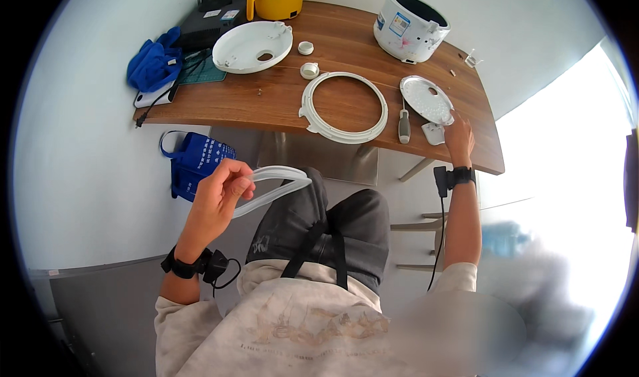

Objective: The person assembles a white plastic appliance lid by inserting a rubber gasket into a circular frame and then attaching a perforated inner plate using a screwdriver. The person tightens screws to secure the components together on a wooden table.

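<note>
Head view, left fingers (234,171): pinched white ring (279,171)
Right fingers (455,119): met disc (419,101), grip unclear
Disc: edge support seemed best

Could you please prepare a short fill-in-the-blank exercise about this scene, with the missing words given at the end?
1. The person holds the bent pale ring in the ____ hand.
2. The lidded pot at the back of the table has a ____ body.
3. Between the large white ring and the round disc lies a ____.
4. The open-topped white housing stands toward the table's ____ end.

Missing words: left; yellow; screwdriver; right.
</note>
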`<state>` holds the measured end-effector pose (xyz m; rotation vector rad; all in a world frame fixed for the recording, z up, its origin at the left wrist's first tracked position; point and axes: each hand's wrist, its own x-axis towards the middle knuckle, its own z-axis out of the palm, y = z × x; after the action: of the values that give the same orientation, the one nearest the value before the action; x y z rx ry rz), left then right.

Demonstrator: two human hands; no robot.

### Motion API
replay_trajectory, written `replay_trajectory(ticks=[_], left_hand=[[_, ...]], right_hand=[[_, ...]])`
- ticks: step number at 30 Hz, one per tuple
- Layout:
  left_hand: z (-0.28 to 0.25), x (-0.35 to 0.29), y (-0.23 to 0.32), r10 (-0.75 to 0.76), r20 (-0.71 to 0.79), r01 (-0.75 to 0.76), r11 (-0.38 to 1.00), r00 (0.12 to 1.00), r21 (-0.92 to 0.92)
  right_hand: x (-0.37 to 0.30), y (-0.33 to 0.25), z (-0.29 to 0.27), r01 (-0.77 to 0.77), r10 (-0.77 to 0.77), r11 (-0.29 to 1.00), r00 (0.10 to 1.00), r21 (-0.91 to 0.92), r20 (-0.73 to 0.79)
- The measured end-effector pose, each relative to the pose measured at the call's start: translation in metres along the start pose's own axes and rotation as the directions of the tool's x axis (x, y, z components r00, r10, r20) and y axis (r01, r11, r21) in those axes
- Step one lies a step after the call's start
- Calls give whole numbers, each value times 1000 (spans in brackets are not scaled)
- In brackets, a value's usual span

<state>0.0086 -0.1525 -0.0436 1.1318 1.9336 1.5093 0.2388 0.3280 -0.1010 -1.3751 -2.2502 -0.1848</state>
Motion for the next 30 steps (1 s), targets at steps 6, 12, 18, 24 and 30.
replay_trajectory(ticks=[6,12,18,24,30], left_hand=[[2,7,8,25,-15,-27,974,1000,-224],[21,31,15,106,8,-99,948,994,-301],[22,44,32,149,164,-104,962,975,-253],[15,79,44,122,268,-35,951,956,-308],[22,126,69,438,158,-387,881,885,-273]], right_hand=[[-60,-66,-33,70,-204,823,963,563,178],[-139,-139,-98,-392,-543,290,683,873,488],[-140,-148,-97,-333,-725,346,498,877,475],[-118,-147,-96,-267,-726,374,511,888,459],[-72,-159,-128,-27,-405,363,896,931,184]])
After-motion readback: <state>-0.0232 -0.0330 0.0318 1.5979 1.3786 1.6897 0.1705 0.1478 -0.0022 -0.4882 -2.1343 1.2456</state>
